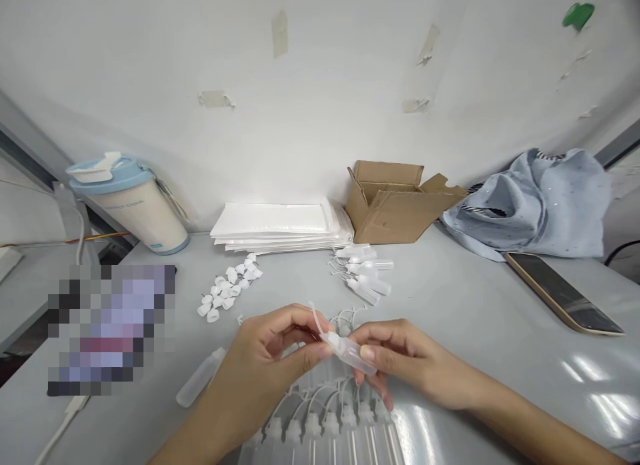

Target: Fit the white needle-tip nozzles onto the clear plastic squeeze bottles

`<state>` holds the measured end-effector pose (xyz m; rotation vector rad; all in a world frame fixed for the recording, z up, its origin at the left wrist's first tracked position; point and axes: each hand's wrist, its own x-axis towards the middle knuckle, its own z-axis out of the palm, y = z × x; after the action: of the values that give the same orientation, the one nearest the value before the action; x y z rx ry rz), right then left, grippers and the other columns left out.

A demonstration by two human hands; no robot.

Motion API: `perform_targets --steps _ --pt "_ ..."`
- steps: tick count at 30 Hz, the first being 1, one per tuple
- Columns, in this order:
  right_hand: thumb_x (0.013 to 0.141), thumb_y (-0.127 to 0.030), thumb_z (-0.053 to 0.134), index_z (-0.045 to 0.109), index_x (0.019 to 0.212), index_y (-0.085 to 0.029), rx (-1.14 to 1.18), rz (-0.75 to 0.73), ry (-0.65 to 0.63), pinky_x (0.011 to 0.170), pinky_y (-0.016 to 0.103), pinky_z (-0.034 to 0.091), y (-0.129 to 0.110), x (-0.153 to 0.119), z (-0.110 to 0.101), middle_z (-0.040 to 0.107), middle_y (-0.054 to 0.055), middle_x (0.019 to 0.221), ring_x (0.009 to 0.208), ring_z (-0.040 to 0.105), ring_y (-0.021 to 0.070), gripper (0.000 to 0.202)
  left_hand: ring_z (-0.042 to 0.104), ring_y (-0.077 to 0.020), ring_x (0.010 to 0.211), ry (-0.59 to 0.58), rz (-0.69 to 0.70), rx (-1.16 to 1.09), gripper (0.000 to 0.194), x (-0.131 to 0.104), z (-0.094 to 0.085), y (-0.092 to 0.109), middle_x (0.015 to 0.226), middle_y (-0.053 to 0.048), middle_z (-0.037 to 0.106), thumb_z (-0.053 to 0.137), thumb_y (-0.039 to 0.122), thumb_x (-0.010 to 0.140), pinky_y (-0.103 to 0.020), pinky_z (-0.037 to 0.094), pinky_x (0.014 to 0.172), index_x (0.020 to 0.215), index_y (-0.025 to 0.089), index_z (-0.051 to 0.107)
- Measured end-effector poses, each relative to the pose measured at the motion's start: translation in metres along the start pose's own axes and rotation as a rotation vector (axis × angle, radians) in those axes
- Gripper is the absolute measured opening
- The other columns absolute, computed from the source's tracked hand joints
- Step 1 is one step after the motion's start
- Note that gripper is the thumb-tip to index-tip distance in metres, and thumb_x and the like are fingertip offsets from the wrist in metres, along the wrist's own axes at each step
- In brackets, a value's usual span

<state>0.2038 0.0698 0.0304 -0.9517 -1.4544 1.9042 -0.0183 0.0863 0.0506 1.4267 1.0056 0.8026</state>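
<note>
Between my hands is a small translucent squeeze bottle [353, 355] with a white cap and a thin bent tip, held tilted above the table. My left hand [280, 351] pinches its cap end. The fingers of my right hand [400, 358] are closed round the bottle's body. Below them stand or lie rows of like bottles [330, 438] with curved thin tubes, partly hidden by my hands. One bottle [197, 381] lies apart beside my left wrist. A pile of small white caps [227, 291] and a loose group of bottles [367, 278] lie farther back.
Along the wall stand a tumbler [140, 211], stacked white envelopes [275, 221] and an open cardboard box [395, 211]. A light blue cloth bag [540, 205] and a phone [565, 295] are at right. A blurred-out device [117, 325] with a cable lies at left.
</note>
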Motion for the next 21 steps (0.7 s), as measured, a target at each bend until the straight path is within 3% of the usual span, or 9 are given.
perform_targets --steps 7,15,21 --pt "0.093 -0.043 0.052 0.066 0.095 -0.013 -0.138 -0.016 0.088 0.054 0.02 0.043 0.001 0.0009 0.0012 0.06 0.0 0.072 0.047 0.051 0.0041 0.033 0.065 -0.017 0.081 0.072 0.116 0.267 0.004 -0.0018 0.004 -0.0011 0.089 -0.001 0.07 0.065 0.027 0.079 -0.026 0.054 0.074 0.08 0.023 0.067" --pt "0.091 -0.045 0.054 0.066 0.094 -0.012 0.084 -0.006 -0.01 0.043 0.018 0.046 0.0046 0.0028 0.0006 0.062 0.001 0.075 0.044 0.051 0.0038 0.036 0.065 -0.0167 0.088 -0.036 0.069 0.115 0.006 -0.0027 -0.0003 0.0018 0.092 -0.001 0.069 0.065 0.025 0.081 -0.025 0.054 0.081 0.085 0.024 0.068" --pt "0.09 -0.042 0.056 0.068 0.098 -0.013 0.035 -0.016 0.012 0.046 0.018 0.046 0.0002 -0.0004 0.0029 0.065 0.002 0.078 0.045 0.051 0.0035 0.033 0.062 -0.0157 0.072 -0.069 0.022 0.098 0.015 0.0007 -0.0007 0.0045 0.078 -0.002 0.067 0.066 0.034 0.079 -0.025 0.053 0.066 0.075 0.021 0.07"
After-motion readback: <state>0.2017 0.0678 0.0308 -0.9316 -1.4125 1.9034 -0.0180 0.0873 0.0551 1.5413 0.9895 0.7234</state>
